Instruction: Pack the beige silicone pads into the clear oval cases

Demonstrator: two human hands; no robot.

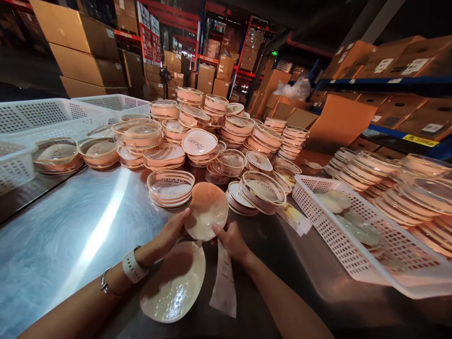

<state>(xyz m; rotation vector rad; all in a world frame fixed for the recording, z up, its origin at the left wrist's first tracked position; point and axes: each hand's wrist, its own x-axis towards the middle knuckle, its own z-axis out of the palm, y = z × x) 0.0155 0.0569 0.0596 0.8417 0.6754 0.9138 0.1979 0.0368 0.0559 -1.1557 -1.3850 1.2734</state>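
A glossy, skin-toned stick-on bra is in front of me, its upper cup point(208, 209) raised between my hands and its lower cup point(174, 285) hanging towards me. A narrow link joins the two cups. My left hand point(174, 230) is closed on the left edge of the upper cup. On its lower right edge my right hand point(231, 238) pinches, thumb on top. A whitish printed strip point(225, 285) extends down from below my right fingers; whether they grip it I cannot tell. Just beyond are round clear cases point(171, 188) with printed cards.
Several stacks of round cases point(236, 127) fill the back of the metal table point(70, 221). A white perforated basket point(339, 245) with more cups stands at right, beside further stacked cases point(406, 197). White baskets point(45, 117) stand at left. Beyond are cardboard boxes point(81, 47) and shelving.
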